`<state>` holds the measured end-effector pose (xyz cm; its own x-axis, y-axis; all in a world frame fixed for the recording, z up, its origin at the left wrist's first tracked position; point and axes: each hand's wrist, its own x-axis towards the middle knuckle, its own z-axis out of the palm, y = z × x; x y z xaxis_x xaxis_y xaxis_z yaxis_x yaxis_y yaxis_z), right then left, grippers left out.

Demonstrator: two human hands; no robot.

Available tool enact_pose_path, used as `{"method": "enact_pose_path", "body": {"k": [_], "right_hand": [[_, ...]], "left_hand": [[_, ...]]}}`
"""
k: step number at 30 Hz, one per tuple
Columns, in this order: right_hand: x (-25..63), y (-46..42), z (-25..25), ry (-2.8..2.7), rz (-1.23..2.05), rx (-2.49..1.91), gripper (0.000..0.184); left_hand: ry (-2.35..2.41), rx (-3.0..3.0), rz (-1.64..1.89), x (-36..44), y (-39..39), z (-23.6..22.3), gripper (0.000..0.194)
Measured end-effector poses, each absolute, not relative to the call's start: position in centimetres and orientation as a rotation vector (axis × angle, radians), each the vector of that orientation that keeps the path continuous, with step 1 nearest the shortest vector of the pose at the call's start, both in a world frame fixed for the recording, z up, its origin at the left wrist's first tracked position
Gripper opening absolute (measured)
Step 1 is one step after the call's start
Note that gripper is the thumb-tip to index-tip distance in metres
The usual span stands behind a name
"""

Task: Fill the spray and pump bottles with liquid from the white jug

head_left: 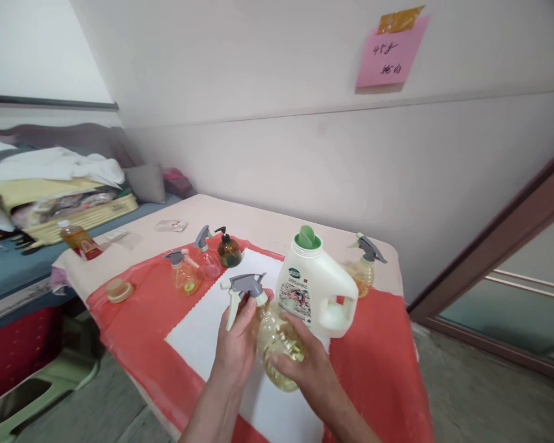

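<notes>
Both my hands hold one clear spray bottle (277, 344) with yellowish liquid, tilted over a white mat (198, 326). My left hand (235, 351) grips its neck just below the grey trigger head (242, 288). My right hand (305, 363) wraps the bottle's round body from the right. Just behind the bottle stands a white detergent jug (316, 289) with a green cap, upright and untouched.
On the red cloth (133, 320) stand two small spray bottles (184, 274) (207, 255), a dark pump bottle (228, 249), another yellow spray bottle (364, 267) and a lid (119, 290). A bottle (79, 240) lies at the table's far left. A bed with piled fabric (50, 178) is left.
</notes>
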<state>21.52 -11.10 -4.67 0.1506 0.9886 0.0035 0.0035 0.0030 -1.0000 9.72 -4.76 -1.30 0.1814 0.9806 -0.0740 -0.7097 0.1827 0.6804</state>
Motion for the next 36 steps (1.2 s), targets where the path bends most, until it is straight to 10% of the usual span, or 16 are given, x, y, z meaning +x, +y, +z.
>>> {"method": "enact_pose_path", "body": {"k": [5, 16, 22, 36], "right_hand": [[20.7, -11.8, -4.4, -0.704, 1.652, -0.626, 0.040], [17.8, -11.8, -4.2, -0.477, 1.374, -0.685, 0.057], [18.2, -11.6, -4.6, -0.246, 1.754, -0.817, 0.070], [19.1, -11.6, -5.0, -0.320, 1.588, -0.685, 0.054]], "left_hand": [[0.566, 0.555, 1.235, 9.5, -4.7, -1.3, 0.022], [0.825, 0.513, 1.599, 8.6, -3.4, -1.8, 0.028], [0.787, 0.534, 1.519, 8.8, -4.0, -1.6, 0.027], [0.821, 0.551, 1.629, 9.1, -4.3, -1.1, 0.028]]}}
